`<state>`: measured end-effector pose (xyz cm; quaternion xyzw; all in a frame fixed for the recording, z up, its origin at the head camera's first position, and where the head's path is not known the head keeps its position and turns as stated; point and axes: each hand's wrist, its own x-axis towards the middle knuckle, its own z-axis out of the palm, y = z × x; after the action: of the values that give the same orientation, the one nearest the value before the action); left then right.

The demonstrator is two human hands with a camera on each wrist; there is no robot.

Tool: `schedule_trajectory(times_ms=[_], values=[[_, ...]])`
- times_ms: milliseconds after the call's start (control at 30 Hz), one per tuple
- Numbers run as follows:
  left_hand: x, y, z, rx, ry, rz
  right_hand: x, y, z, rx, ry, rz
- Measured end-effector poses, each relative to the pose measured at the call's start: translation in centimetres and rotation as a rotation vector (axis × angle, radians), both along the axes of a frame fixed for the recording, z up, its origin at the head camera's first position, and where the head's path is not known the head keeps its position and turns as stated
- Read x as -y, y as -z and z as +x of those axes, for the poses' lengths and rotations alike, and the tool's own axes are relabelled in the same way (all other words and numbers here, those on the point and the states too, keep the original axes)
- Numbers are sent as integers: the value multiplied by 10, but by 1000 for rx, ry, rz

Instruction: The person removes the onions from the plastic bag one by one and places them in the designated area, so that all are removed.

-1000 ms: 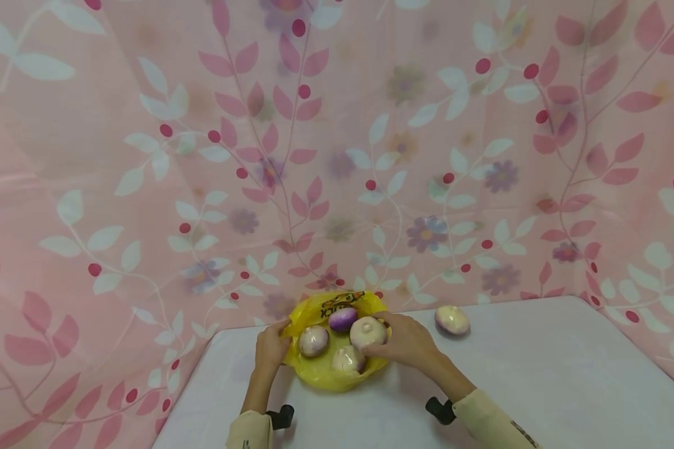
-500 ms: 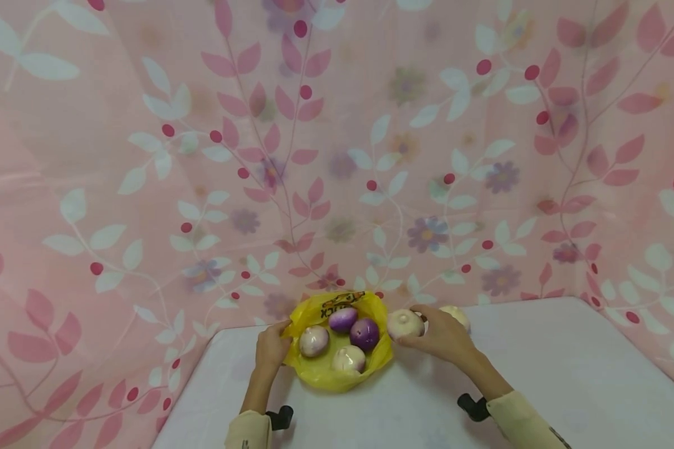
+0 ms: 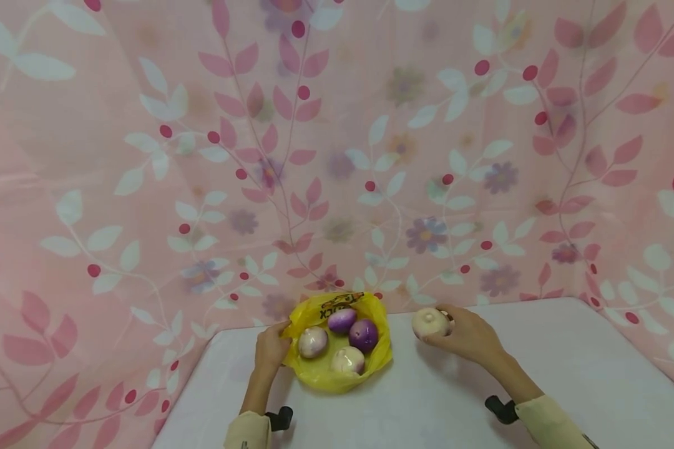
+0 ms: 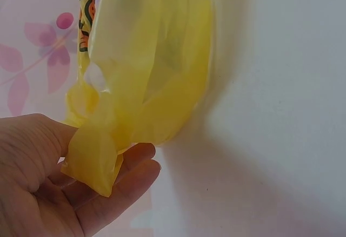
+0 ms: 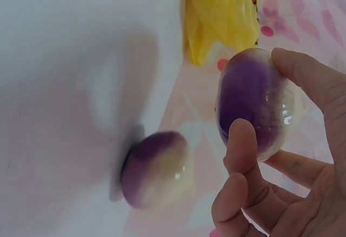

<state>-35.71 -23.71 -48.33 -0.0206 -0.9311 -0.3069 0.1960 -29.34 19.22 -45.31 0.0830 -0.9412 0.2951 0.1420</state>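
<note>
My left hand (image 3: 272,347) pinches the left edge of a yellow plastic bag (image 3: 337,381), a corner of it caught between thumb and fingers in the left wrist view. The bag's mouth is spread wide. Inside lie several glossy purple-and-white turnips, among them a dark purple one (image 3: 363,335) and a pale one (image 3: 312,342). To the right of the bag, my right hand (image 3: 472,335) grips another turnip (image 5: 254,99) above the table, thumb on one side and fingertips on the other. A further turnip (image 5: 157,169) sits on the table, mostly hidden behind this hand in the head view.
A white-covered table (image 3: 567,362) carries everything. Right behind its far edge hangs a pink curtain (image 3: 337,156) printed with leaves and flowers. A black strap mount sits at each wrist, below the beige sleeves.
My right hand has lifted the turnip from the bag and carried it rightward, uncovering the dark purple turnip inside. The left hand has stayed at the bag's edge.
</note>
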Motion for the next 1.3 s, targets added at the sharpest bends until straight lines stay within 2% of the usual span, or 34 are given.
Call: schedule_trajectory(times_ms=[300, 567, 967, 1300], values=[[-1, 0, 0, 1, 4, 7, -32, -4, 0, -31, 11, -2], [-1, -3, 4, 5, 6, 13, -53, -8, 1, -9, 17, 15], [0, -3, 3, 33, 6, 35, -90, 0, -4, 28, 90, 25], [-1, -2, 3, 76, 8, 60, -107, 10, -7, 101, 124, 19]])
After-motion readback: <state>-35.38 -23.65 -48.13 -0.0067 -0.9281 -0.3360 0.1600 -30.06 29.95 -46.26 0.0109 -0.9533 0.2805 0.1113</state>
